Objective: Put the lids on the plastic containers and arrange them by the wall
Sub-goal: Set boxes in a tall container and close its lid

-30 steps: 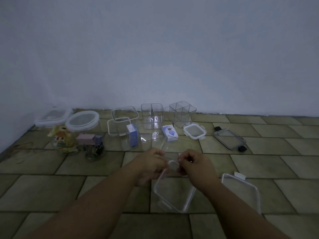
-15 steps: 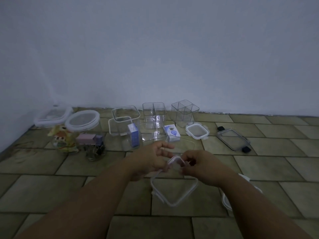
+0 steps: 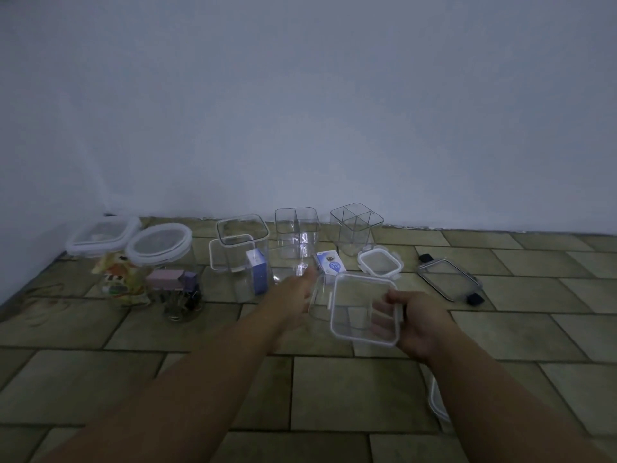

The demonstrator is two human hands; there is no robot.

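Holding a clear square lid (image 3: 364, 310) above the tiled floor (image 3: 334, 389), right hand (image 3: 417, 324) closed on its right edge — left hand (image 3: 297, 292) fingers apart, blurred, beside a low clear container (image 3: 322, 297).

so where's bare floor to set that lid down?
Bare tiles right of the right hand, in front of the black-clipped lid. Also front left, before the filled jars. Crowded along the wall.
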